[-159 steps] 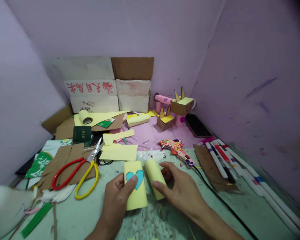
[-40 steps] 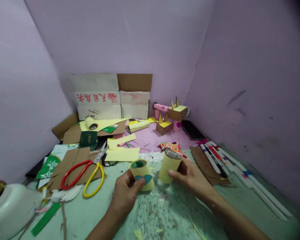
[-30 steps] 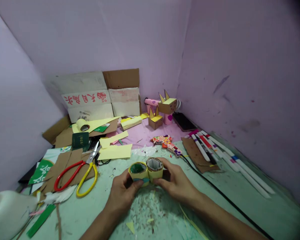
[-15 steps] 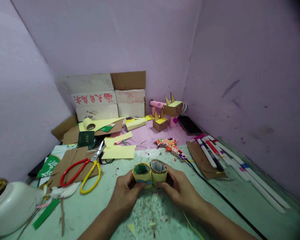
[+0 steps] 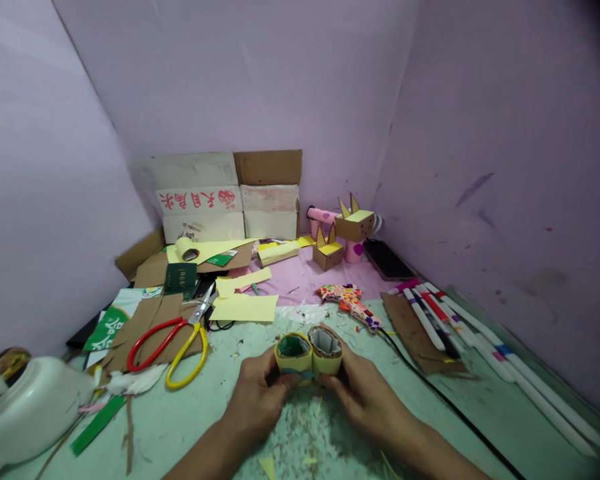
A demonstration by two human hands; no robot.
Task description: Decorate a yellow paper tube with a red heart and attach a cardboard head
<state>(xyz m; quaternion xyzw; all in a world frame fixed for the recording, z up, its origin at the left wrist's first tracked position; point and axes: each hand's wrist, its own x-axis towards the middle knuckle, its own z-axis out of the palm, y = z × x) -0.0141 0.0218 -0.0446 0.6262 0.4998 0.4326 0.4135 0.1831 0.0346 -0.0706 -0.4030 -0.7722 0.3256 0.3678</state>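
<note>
Two short yellow paper-covered tubes stand side by side, touching, in front of me. Around the green-lined tube (image 5: 294,363) is my left hand (image 5: 263,387), its thumb on the near side and fingers behind. My right hand (image 5: 363,383) grips the grey-lined tube (image 5: 326,360) the same way, thumb in front. Both open ends face up toward me. Beyond them lies a floral-patterned glue gun (image 5: 347,300) with a black cord (image 5: 430,387). Scissors (image 5: 183,343) with one red and one yellow handle rest open to the left.
Yellow paper strips (image 5: 245,308) and cardboard pieces (image 5: 150,327) lie left of centre. Small cardboard animal heads (image 5: 327,255) stand at the back near a phone (image 5: 389,260). Several marker pens (image 5: 475,340) line the right. A white rounded container (image 5: 35,407) sits at left.
The whole view has shifted, so everything appears slightly farther right. Both hands keep their hold on the two tubes, which stay pressed side by side.
</note>
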